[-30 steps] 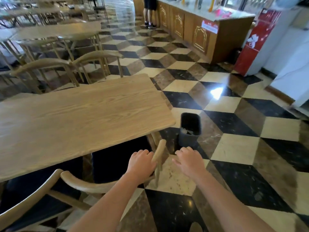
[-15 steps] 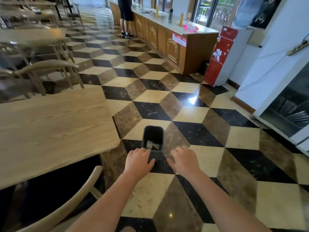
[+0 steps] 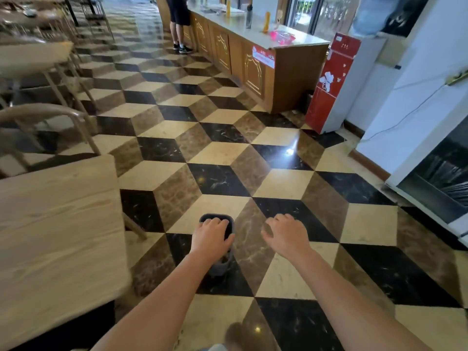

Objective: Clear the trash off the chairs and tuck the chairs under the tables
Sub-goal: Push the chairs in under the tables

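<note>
Place: a restaurant dining hall, as I saw it.
Seating: wooden tables (image 3: 58, 224), curved-back chairs (image 3: 50, 115).
Service: long wooden counter (image 3: 255, 64), bottles on top.
Floor: polished cube-pattern tiles (image 3: 217, 153).

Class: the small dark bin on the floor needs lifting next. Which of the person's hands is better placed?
Left. The left hand is over the bin rim; the right hand hangs beside it over floor tiles.

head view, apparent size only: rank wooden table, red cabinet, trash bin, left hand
1. wooden table, near the camera, so inflated
2. red cabinet
3. trash bin and left hand: look alike, hand covers part of bin
</note>
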`<action>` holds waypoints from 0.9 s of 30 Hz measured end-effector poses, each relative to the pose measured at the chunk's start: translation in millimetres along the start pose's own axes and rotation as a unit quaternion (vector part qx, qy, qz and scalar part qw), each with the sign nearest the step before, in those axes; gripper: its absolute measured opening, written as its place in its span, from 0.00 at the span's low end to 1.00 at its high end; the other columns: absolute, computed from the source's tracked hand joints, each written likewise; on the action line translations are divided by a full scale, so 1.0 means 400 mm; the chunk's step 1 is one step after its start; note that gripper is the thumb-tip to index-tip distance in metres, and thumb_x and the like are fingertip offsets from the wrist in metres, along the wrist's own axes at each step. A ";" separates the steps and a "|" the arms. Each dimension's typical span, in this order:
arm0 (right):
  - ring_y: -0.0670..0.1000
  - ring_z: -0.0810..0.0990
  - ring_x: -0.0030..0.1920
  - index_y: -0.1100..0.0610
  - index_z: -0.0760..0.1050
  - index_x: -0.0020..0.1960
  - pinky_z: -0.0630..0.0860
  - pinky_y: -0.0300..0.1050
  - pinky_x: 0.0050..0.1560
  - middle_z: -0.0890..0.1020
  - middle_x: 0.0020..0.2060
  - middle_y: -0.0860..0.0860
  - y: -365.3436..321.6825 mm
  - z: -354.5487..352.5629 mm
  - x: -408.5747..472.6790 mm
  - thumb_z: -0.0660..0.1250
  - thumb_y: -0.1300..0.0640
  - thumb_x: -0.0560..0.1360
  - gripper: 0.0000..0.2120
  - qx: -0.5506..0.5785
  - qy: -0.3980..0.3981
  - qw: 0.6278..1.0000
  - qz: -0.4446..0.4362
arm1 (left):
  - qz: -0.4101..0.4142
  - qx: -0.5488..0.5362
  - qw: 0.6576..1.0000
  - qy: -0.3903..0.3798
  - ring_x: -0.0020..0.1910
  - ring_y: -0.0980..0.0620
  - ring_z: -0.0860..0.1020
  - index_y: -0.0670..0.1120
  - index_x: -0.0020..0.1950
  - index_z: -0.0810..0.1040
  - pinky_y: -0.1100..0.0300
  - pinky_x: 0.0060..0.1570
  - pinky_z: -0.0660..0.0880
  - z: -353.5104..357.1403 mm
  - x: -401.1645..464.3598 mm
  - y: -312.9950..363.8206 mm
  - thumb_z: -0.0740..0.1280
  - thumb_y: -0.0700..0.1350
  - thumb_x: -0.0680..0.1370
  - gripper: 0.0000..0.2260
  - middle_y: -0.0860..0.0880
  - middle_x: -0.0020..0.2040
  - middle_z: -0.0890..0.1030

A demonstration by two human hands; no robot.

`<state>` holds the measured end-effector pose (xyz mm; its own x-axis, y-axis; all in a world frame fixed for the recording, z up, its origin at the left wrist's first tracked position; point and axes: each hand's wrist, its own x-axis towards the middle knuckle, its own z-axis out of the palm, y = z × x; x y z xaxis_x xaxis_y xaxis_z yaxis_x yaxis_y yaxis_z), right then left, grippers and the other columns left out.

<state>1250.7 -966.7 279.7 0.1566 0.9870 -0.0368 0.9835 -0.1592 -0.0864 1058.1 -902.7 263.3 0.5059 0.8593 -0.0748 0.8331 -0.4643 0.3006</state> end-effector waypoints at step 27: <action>0.54 0.77 0.51 0.54 0.74 0.55 0.73 0.46 0.45 0.80 0.50 0.52 0.315 -0.084 1.330 0.59 0.44 0.76 0.16 0.003 -0.002 0.979 -0.205 | -0.199 0.033 0.973 0.113 0.52 0.49 0.79 0.52 0.57 0.76 0.53 0.52 0.74 -0.076 1.155 -0.101 0.61 0.57 0.75 0.15 0.51 0.50 0.81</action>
<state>1460.9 -461.0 282.5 -0.2522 0.9677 -0.0020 0.9629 0.2507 -0.1003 1251.4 -480.3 245.2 0.0840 0.9957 0.0393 0.9694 -0.0908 0.2281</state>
